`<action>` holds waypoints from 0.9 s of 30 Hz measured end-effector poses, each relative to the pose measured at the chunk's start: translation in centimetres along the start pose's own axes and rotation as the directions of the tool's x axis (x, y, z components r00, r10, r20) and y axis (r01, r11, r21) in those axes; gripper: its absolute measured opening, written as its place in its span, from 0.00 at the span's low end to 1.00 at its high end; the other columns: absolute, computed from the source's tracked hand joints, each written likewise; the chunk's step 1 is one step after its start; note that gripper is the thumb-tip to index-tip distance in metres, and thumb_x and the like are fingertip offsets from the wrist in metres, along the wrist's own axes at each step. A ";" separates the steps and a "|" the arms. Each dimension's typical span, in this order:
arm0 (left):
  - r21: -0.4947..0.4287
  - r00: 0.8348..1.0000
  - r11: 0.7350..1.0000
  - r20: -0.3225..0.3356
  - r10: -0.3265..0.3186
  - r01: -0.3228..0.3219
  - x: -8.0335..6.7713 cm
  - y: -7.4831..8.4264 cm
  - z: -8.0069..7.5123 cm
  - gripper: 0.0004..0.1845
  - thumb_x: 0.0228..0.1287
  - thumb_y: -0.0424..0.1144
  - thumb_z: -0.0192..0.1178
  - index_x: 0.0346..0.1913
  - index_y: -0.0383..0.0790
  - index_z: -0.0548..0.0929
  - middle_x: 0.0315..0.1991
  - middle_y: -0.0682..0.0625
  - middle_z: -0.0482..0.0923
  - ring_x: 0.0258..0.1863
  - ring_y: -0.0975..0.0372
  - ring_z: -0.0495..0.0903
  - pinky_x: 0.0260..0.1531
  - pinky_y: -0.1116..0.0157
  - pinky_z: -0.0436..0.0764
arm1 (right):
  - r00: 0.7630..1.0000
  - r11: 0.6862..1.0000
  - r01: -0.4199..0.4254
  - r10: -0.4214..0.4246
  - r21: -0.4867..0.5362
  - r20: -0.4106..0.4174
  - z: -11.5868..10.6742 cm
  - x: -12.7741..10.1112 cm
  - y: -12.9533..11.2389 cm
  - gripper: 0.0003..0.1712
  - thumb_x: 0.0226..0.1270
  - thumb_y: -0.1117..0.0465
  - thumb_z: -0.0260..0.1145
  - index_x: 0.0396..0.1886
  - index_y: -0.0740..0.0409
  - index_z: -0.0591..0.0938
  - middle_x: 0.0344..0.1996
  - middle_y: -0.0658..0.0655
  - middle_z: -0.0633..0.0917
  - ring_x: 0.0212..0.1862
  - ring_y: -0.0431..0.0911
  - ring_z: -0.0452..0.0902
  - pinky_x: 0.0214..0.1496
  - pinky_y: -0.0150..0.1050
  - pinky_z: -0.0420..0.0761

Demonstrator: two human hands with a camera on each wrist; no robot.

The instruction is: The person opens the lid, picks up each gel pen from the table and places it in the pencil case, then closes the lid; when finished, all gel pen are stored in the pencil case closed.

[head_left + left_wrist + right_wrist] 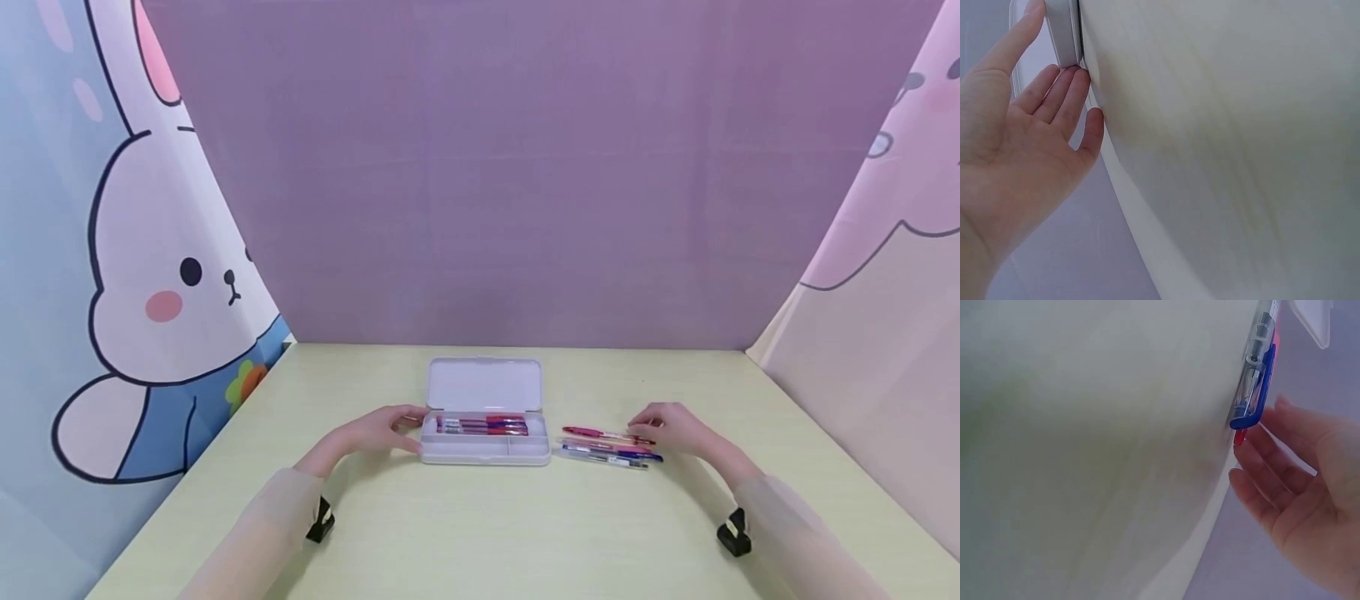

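The left hand (378,431), fingers straight, presses the open pencil case's (485,450) left end, steadying it mid-table; the right hand (671,427), fingers relaxed, touches the loose pens (607,445) beside it.

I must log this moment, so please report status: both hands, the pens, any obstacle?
Left hand open, fingers against the open pencil case. Right hand open, fingertips at the loose pens beside the case. Nothing in the way.

Pencil case (484,417): frosted white plastic, smooth, semi-matt. Loose pens (609,446): clear glossy plastic w/ red & blue clips. Table (525,533): pale green, smooth matt. Backdrop (525,167): purple cloth, matt
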State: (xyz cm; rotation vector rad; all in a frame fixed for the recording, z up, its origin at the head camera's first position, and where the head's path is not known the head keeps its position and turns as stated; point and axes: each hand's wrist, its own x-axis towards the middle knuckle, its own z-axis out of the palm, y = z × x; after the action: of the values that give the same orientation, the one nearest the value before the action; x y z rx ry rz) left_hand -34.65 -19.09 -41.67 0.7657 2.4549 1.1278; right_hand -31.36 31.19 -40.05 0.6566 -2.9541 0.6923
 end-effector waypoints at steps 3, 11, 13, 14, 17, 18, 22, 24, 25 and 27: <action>-0.013 1.000 1.000 0.006 0.009 -0.009 0.0 -0.1 0.0 0.38 0.56 0.43 0.67 0.67 0.34 0.64 0.66 0.36 0.65 0.63 0.44 0.68 0.63 0.48 0.67 | 1.000 1.000 0.024 -0.024 -0.005 0.011 0.1 -0.1 0.1 0.10 0.61 0.60 0.66 0.37 0.61 0.86 0.30 0.50 0.83 0.31 0.36 0.72 0.31 0.30 0.73; 0.000 1.000 1.000 0.003 0.006 -0.006 0.0 -0.2 0.0 0.38 0.56 0.43 0.67 0.68 0.36 0.64 0.66 0.37 0.65 0.63 0.45 0.68 0.63 0.47 0.67 | 0.999 0.999 0.042 -0.042 -0.002 0.025 0.2 -0.1 0.3 0.10 0.60 0.61 0.67 0.37 0.63 0.87 0.29 0.50 0.82 0.31 0.34 0.70 0.31 0.30 0.72; 0.005 1.000 1.000 0.001 0.006 -0.006 0.0 -0.2 0.0 0.38 0.56 0.43 0.67 0.67 0.36 0.65 0.65 0.37 0.66 0.62 0.45 0.69 0.63 0.47 0.67 | 0.999 0.999 0.037 -0.037 -0.009 0.023 0.3 -0.1 0.3 0.10 0.59 0.61 0.67 0.36 0.62 0.87 0.28 0.50 0.81 0.30 0.35 0.69 0.31 0.30 0.71; 0.007 1.000 1.000 -0.001 0.006 -0.006 0.0 -0.2 0.0 0.38 0.56 0.43 0.67 0.67 0.36 0.65 0.65 0.37 0.66 0.62 0.45 0.69 0.63 0.47 0.67 | 0.999 0.999 0.042 -0.042 -0.010 0.021 0.3 -0.1 0.3 0.10 0.59 0.61 0.67 0.36 0.62 0.87 0.28 0.50 0.81 0.30 0.35 0.69 0.31 0.30 0.70; 0.013 1.000 1.000 -0.006 0.006 -0.006 0.0 -0.2 0.0 0.37 0.56 0.43 0.67 0.67 0.37 0.65 0.65 0.37 0.67 0.62 0.45 0.69 0.63 0.47 0.67 | 0.999 0.999 0.052 -0.052 -0.008 0.011 0.4 -0.1 0.3 0.08 0.58 0.62 0.68 0.34 0.62 0.87 0.28 0.51 0.82 0.30 0.35 0.69 0.31 0.30 0.71; 0.015 1.000 1.000 -0.007 0.005 -0.005 0.0 -0.2 0.0 0.37 0.56 0.43 0.67 0.67 0.37 0.65 0.65 0.37 0.67 0.62 0.45 0.69 0.63 0.47 0.67 | 0.999 0.999 0.052 -0.052 -0.003 0.012 0.5 -0.1 0.2 0.08 0.58 0.62 0.68 0.33 0.62 0.87 0.28 0.51 0.82 0.30 0.35 0.70 0.31 0.30 0.71; 0.018 1.000 1.000 -0.008 0.002 -0.002 0.0 -0.1 0.1 0.38 0.55 0.44 0.67 0.67 0.37 0.65 0.65 0.37 0.66 0.62 0.45 0.69 0.63 0.47 0.66 | 0.999 0.999 0.035 -0.035 0.014 0.024 0.5 -0.1 0.2 0.06 0.58 0.62 0.68 0.33 0.60 0.85 0.29 0.50 0.83 0.31 0.36 0.70 0.33 0.30 0.73; 0.015 1.000 1.000 -0.007 0.002 -0.002 0.0 -0.1 0.1 0.38 0.56 0.44 0.67 0.67 0.36 0.65 0.65 0.37 0.66 0.62 0.45 0.69 0.63 0.47 0.66 | 0.999 1.000 0.024 -0.024 0.019 0.034 0.5 -0.1 0.1 0.06 0.58 0.62 0.68 0.33 0.60 0.84 0.30 0.50 0.83 0.31 0.37 0.70 0.33 0.31 0.72; 0.014 1.000 1.000 -0.007 0.002 -0.002 0.0 -0.1 0.1 0.38 0.56 0.44 0.67 0.67 0.36 0.65 0.65 0.37 0.66 0.63 0.45 0.69 0.63 0.47 0.66 | 0.999 1.000 0.021 -0.021 0.019 0.036 0.5 -0.1 0.1 0.06 0.58 0.62 0.68 0.33 0.60 0.84 0.30 0.50 0.83 0.31 0.37 0.70 0.33 0.31 0.73; 0.013 1.000 1.000 -0.007 0.002 -0.002 -0.1 0.0 0.1 0.38 0.56 0.44 0.67 0.67 0.36 0.65 0.65 0.37 0.66 0.63 0.45 0.68 0.64 0.48 0.66 | 0.999 1.000 0.015 -0.015 0.018 0.038 0.5 -0.1 0.1 0.06 0.58 0.62 0.68 0.33 0.60 0.84 0.31 0.51 0.83 0.32 0.38 0.71 0.34 0.31 0.74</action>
State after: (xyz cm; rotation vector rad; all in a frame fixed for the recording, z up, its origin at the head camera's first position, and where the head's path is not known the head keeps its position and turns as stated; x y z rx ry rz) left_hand -34.55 -19.09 -41.75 0.7696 2.4697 1.1185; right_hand -31.28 31.07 -40.58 0.7001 -2.9777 0.7129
